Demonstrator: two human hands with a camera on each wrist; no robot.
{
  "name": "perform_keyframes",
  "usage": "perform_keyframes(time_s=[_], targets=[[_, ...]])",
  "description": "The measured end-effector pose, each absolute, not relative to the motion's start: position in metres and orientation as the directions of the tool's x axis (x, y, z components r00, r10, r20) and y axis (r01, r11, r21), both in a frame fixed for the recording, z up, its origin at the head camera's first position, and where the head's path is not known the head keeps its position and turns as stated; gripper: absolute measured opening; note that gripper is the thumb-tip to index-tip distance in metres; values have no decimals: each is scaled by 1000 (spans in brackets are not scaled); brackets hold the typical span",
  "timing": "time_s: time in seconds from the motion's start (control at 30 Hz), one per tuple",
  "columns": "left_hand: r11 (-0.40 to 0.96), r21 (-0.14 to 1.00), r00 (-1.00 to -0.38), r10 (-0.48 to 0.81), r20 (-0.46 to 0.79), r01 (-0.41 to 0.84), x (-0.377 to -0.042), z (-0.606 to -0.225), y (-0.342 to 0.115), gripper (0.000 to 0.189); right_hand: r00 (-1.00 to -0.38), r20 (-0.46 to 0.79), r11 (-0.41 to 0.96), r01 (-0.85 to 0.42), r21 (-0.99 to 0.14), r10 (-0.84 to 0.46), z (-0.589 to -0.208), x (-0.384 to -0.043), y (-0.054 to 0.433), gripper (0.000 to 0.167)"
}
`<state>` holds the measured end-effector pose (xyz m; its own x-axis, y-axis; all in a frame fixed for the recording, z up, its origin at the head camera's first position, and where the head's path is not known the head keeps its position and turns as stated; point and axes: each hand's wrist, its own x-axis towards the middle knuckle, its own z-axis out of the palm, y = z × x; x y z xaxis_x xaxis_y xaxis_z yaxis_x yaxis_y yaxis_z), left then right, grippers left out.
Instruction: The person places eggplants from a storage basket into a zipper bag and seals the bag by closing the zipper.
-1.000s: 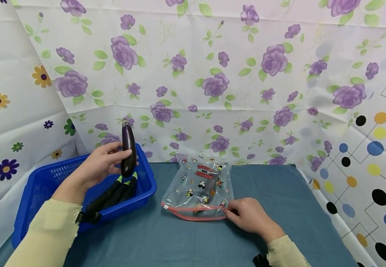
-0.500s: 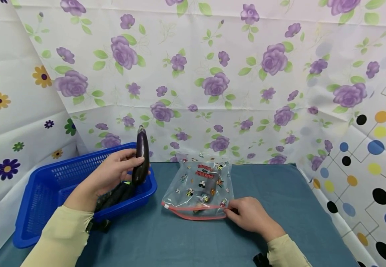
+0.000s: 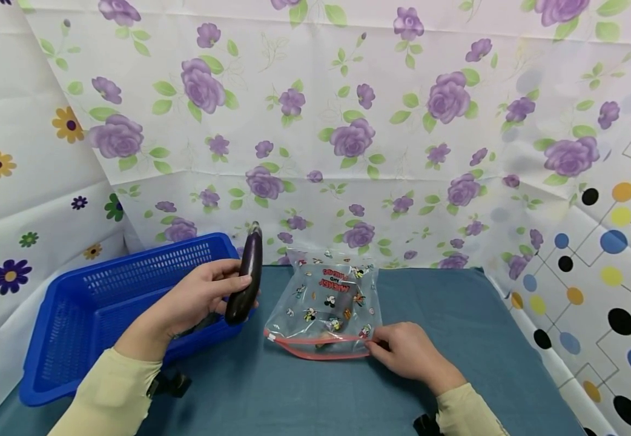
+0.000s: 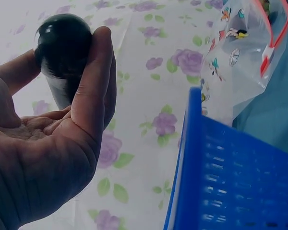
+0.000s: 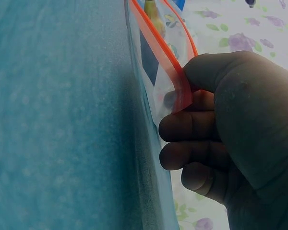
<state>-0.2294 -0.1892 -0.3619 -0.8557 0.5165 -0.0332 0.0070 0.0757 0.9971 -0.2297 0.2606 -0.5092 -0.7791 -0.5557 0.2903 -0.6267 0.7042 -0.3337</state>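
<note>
In the head view my left hand (image 3: 206, 297) grips a dark purple eggplant (image 3: 246, 275), held tilted above the right end of the blue basket (image 3: 130, 260). The left wrist view looks at the rounded end of that eggplant (image 4: 65, 45), between thumb and fingers of the left hand (image 4: 53, 143). A clear zip bag (image 3: 321, 297) with cartoon prints and a red zip edge lies on the table. My right hand (image 3: 408, 351) pinches the right corner of its mouth, which gapes a little. Inside the bag a dark item shows, its kind unclear. In the right wrist view the thumb of the right hand (image 5: 221, 120) presses on the red strip (image 5: 182, 93).
A blue-green cloth (image 3: 457, 315) covers the table. Dark green vegetables in the basket are mostly hidden behind the left hand. The basket's rim stands between the left hand and the bag. Floral sheets (image 3: 315, 121) hang behind the table.
My left hand has carried the eggplant rightward and slightly down, from over the basket's middle right toward the bag, tilting its top to the right. The right hand and bag have stayed still.
</note>
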Motion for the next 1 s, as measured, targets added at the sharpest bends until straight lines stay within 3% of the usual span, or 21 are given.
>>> perform_keyframes(time_s=[1.0], targets=[[129,990,-750,648,-133,-64,-211,-400,-154,61,-776,301,700,-630,-335,-554,-507,-227,259,31]])
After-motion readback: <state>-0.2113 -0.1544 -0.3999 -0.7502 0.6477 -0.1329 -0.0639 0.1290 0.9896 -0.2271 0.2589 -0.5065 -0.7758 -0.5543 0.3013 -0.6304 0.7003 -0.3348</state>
